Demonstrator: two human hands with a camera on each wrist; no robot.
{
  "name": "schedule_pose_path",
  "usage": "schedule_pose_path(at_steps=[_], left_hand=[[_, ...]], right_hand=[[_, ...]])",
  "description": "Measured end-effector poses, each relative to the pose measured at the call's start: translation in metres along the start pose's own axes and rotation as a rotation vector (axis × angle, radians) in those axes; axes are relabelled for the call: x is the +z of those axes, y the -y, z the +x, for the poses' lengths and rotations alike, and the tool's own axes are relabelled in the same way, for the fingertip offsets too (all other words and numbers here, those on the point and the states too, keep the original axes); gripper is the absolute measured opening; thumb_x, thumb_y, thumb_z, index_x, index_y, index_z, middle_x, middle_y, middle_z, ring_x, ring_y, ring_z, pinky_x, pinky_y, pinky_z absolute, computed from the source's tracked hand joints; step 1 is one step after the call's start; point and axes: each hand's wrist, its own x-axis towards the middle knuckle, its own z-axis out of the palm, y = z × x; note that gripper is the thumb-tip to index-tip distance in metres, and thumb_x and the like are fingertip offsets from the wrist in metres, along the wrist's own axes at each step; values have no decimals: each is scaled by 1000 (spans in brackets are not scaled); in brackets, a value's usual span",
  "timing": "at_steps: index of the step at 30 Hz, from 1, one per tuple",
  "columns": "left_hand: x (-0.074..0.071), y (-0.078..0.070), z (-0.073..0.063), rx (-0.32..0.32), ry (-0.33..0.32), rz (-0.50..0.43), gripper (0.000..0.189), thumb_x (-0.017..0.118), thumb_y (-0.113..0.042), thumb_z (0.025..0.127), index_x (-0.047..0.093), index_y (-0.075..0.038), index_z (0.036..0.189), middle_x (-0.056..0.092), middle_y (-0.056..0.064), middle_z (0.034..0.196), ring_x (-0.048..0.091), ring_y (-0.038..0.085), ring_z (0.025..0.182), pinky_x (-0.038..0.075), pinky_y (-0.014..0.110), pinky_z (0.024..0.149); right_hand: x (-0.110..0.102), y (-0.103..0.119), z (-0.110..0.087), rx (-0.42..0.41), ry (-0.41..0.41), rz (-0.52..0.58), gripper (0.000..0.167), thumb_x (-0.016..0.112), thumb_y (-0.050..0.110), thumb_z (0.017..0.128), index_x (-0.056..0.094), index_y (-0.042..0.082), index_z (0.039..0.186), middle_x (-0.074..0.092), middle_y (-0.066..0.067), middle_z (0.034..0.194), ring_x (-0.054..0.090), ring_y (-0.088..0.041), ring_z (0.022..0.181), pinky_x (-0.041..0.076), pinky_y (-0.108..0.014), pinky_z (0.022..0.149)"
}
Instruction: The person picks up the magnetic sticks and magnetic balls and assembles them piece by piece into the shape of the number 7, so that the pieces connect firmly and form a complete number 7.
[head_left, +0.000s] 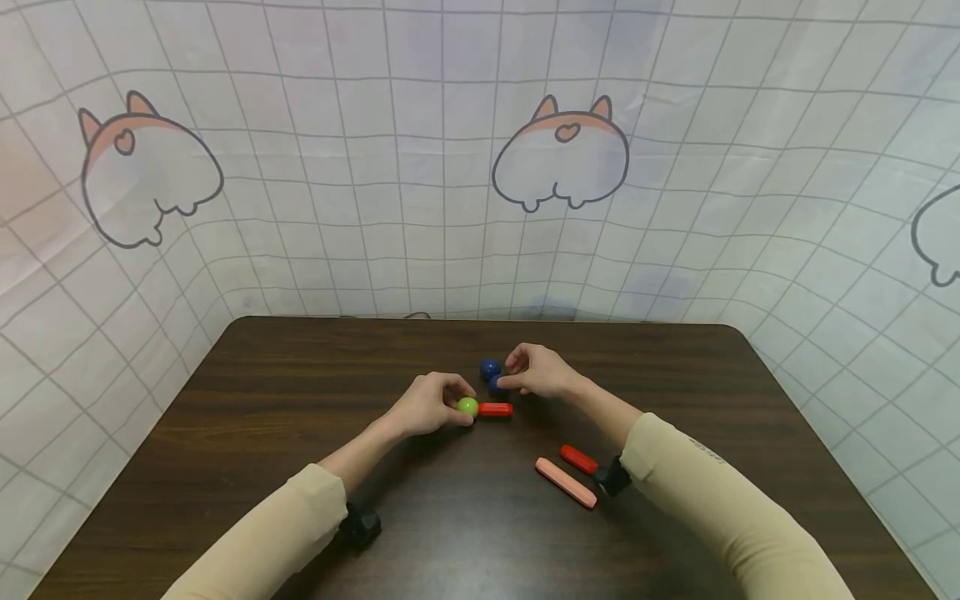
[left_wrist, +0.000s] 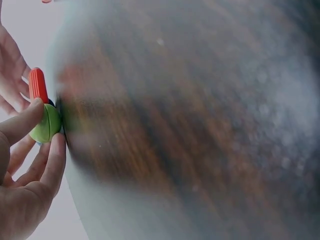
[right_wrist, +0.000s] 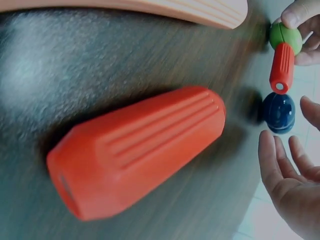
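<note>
My left hand [head_left: 426, 405] pinches a green ball [head_left: 468, 407] between thumb and fingers, low at the table. A short, ridged red stick [head_left: 497, 410] adjoins the ball's right side and points right; in the right wrist view its near end shows a small pale hole. Just behind the stick sit two dark blue balls [head_left: 490, 368], close together. My right hand [head_left: 546, 373] is beside them, its thumb overlapping the nearer blue ball [head_left: 495, 385] in the head view. In the right wrist view, the right fingers [right_wrist: 270, 160] are spread around that ball with gaps.
Nearer to me on the right lie another red stick [head_left: 578, 459] and a longer peach stick [head_left: 566, 483], side by side on the dark wooden table [head_left: 300, 367]. Black wrist cameras [head_left: 362, 527] sit under both sleeves. A grid-patterned cloth [head_left: 337, 208] hangs behind the table.
</note>
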Motion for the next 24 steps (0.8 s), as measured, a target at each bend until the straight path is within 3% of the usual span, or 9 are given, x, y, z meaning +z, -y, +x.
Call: schedule_pose_path(at_steps=[11,24], left_hand=[[1,-1,-1,-12,-5,-7,29,88,-10,83,75,-8,109,71,1,100,68,15,87,56,32,76],[0,-2,-2,-36,3,-1,29,87,-12,84,75,-9,110,70,0,101,67,13,86,54,30,72]], right_hand=[[6,2,3,11,5,-41,38,81,17,91,59,-1,116,64,-11,104,66,-22,81,57,-32,73],[5,1,2,3,25,4,29,78,7,91,62,-2,114,63,-11,102,65,-21,84,58,-35,76]])
